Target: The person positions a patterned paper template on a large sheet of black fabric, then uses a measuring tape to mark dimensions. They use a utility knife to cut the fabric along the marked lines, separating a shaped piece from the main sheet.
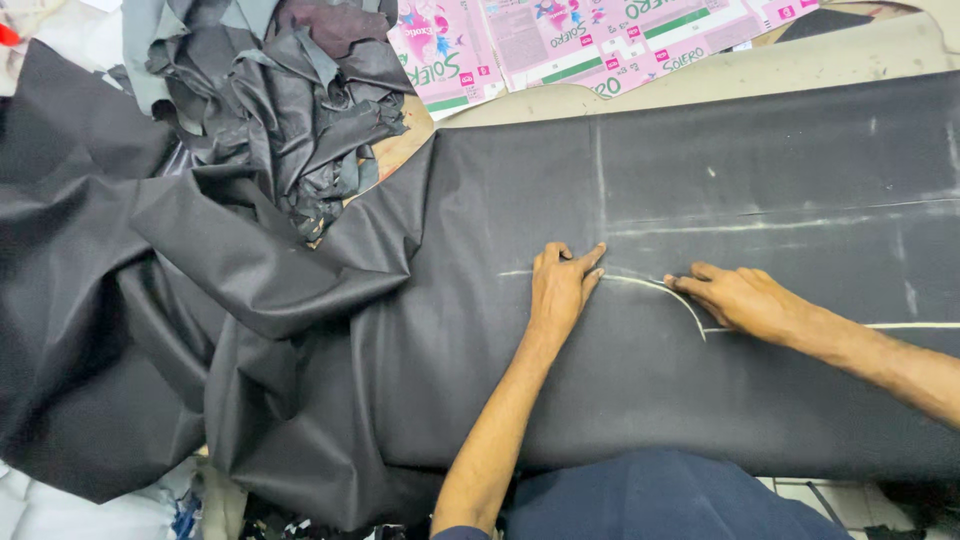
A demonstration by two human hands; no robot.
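1. The step in hand looks like marking out a pattern on cloth. A large sheet of dark grey fabric [700, 400] lies spread flat over the worktop [700, 75], and a white chalk curve [672, 295] runs across it between the two hands.

2. The left hand [560, 290] lies palm down on the fabric, fingers spread and stretched flat, its fingertips touching the near end of the curve. It grips nothing — it seems only to pin the cloth smooth.

3. The right hand [740, 298] rests on the fabric just beside the far part of the curve, fingers drawn together and pointing at the line. Whether a piece of chalk sits pinched in the fingertips I cannot tell; nothing shows there.

4. As a judgement, the next move calls for a steady stroke along the curve with the cloth kept taut under the flat hand — any wrinkle would bend the line.

5. Count of chalk marks: one curved line, at least two long, roughly level lines to its right, one upright line [600, 165] above the left hand, and a few faint smudges near the right edge.

6. Count of other things: one spread fabric sheet, bunched into folds at the left; one heap of dark offcuts [290, 110] at the top left; two pink printed cardboard sheets [600, 40] lying on the worktop at the top.
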